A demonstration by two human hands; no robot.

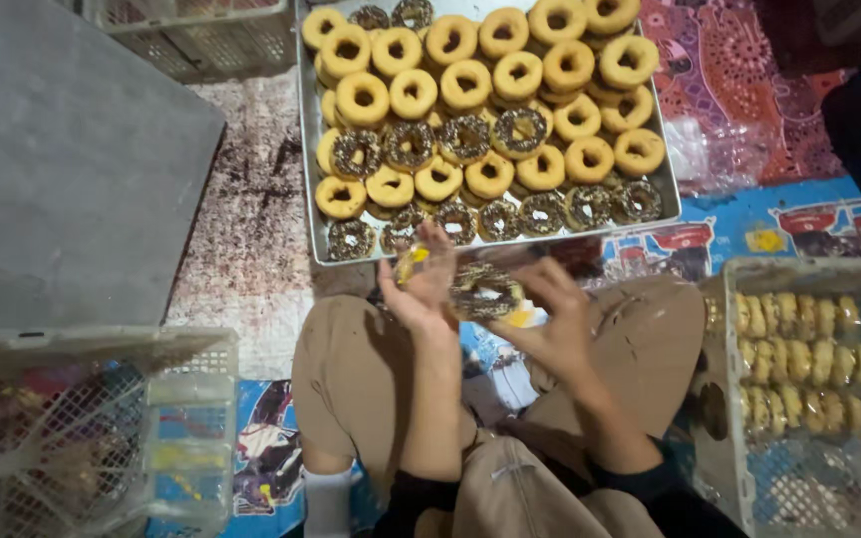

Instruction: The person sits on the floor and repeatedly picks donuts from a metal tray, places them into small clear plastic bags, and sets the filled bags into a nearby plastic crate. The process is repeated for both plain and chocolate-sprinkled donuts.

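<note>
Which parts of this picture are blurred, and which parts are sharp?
Head view: both hands, left and right, and the chocolate-sprinkled doughnut between them are motion-blurred; the doughnuts in the metal tray are sharper; edges bend slightly outward; light is dim, without strong glare.

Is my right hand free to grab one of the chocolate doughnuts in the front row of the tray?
Probably not yet. The tray sits close ahead with nothing between, but your right hand and left hand are both busy holding a chocolate doughnut.
</note>
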